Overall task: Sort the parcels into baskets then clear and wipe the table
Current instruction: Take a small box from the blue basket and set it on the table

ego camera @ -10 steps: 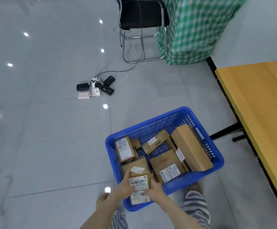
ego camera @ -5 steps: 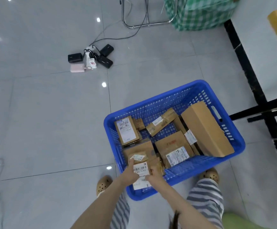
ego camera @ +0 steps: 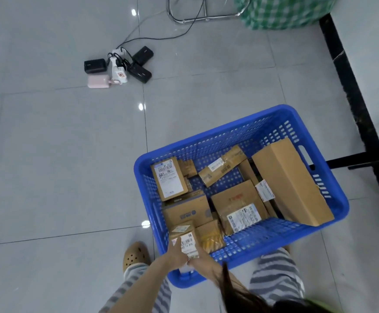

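one parcel (ego camera: 188, 242), white label up, is at the near left corner of the basket (ego camera: 209, 144), held between both hands. left hand (ego camera: 174, 254) grips its left edge, fingers curled. right hand (ego camera: 203, 264) holds the near right edge, its grip partly hidden. likely being set down. best lowered flat beside the yellowish packet (ego camera: 212, 237), both sides released together so it doesn't tip on the rim. long box (ego camera: 291, 179) leans at the right wall. chargers (ego camera: 118, 66) lie on the floor (ego camera: 71, 177), far left.
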### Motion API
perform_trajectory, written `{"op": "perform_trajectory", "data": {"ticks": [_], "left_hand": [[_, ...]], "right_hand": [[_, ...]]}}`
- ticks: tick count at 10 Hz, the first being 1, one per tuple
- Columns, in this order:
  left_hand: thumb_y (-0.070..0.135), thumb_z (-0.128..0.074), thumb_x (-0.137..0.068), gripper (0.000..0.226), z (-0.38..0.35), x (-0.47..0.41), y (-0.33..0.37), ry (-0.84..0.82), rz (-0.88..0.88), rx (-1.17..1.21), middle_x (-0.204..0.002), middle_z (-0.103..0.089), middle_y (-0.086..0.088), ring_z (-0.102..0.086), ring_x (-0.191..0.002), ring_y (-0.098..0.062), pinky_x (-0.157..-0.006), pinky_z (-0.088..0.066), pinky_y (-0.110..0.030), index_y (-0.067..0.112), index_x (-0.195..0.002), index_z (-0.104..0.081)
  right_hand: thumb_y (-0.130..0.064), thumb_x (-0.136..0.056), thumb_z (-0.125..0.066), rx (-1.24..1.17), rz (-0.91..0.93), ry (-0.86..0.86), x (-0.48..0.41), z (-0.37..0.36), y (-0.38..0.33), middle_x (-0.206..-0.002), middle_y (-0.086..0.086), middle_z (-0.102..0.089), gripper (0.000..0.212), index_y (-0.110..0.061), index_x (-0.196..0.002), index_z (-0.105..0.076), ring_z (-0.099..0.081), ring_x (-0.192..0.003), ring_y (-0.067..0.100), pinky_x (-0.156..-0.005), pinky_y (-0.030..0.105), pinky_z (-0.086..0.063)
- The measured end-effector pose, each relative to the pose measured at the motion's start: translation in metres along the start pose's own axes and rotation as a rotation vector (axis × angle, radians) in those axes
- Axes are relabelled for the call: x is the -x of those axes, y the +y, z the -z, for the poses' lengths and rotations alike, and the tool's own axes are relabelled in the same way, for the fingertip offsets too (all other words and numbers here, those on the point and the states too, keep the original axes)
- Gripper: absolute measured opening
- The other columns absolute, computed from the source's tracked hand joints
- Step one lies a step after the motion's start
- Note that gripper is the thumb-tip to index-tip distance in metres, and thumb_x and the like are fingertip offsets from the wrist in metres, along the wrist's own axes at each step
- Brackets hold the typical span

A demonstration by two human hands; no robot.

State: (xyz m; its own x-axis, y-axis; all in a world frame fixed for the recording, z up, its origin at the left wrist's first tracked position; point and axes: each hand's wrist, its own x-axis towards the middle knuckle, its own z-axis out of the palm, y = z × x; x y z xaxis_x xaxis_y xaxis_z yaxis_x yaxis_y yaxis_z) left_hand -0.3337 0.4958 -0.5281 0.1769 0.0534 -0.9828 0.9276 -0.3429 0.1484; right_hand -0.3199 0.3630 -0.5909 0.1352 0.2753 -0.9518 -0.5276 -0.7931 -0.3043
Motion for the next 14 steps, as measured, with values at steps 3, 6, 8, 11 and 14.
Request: {"op": "perform_trajectory", "data": {"ticks": [3, 6, 8, 11, 14], "left_hand": [[-0.003, -0.047, -0.088, 0.070, 0.039, 0.053, 0.024, 0.100, -0.210, 0.259, -0.155, -0.013, -0.009, -0.027, -0.139, -0.028, -0.101, -0.039, -0.027, 0.021, -0.147, -0.017], [0.054, -0.008, -0.093, 0.063, 0.103, 0.200, 0.127, 0.747, -0.527, -0.699, -0.153, 0.028, -0.004, 0.018, -0.145, -0.025, -0.114, 0.010, -0.051, 0.033, -0.141, 0.026], [0.067, -0.010, -0.088, 0.075, 0.139, 0.298, 0.226, 0.802, -0.610, -0.941, -0.154, 0.028, -0.008, 0.022, -0.143, -0.029, -0.111, 0.014, -0.053, 0.031, -0.147, 0.020], [0.069, 0.001, -0.082, 0.075, 0.060, 0.373, 0.350, 0.709, -0.869, -1.265, -0.153, 0.028, -0.008, 0.021, -0.144, -0.026, -0.111, 0.013, -0.056, 0.035, -0.147, 0.018], [0.047, -0.019, -0.101, 0.063, -0.012, 0.397, 0.465, 0.600, -0.942, -1.357, -0.156, 0.024, -0.004, 0.018, -0.145, -0.020, -0.116, 0.007, -0.050, 0.027, -0.149, 0.017]], "right_hand": [[-0.015, -0.093, -0.046, 0.115, 0.085, 0.010, 0.110, 0.063, -0.109, -0.151, -0.008, -0.027, 0.063, -0.034, -0.147, -0.018, -0.049, -0.110, 0.011, -0.084, 0.025, -0.047], [-0.029, -0.102, -0.036, 0.648, 0.544, 0.581, 0.247, 0.133, -0.213, -0.160, 0.000, 0.006, 0.063, -0.021, -0.153, 0.000, 0.005, -0.148, 0.020, -0.120, 0.037, -0.008], [-0.032, -0.103, -0.031, 0.653, 0.577, 0.896, 0.343, 0.183, -0.241, -0.160, 0.002, 0.009, 0.059, -0.018, -0.153, -0.002, 0.007, -0.148, 0.022, -0.120, 0.039, -0.004], [-0.028, -0.102, -0.036, 0.146, 0.374, 1.077, 0.458, 0.309, -0.136, -0.160, 0.000, 0.007, 0.062, -0.022, -0.153, -0.001, -0.010, -0.147, 0.027, -0.117, 0.043, -0.020], [-0.025, -0.102, -0.038, 0.019, 0.302, 1.134, 0.528, 0.418, -0.072, -0.160, 0.001, 0.008, 0.063, -0.015, -0.153, -0.001, -0.018, -0.145, 0.026, -0.110, 0.039, -0.032]]}}
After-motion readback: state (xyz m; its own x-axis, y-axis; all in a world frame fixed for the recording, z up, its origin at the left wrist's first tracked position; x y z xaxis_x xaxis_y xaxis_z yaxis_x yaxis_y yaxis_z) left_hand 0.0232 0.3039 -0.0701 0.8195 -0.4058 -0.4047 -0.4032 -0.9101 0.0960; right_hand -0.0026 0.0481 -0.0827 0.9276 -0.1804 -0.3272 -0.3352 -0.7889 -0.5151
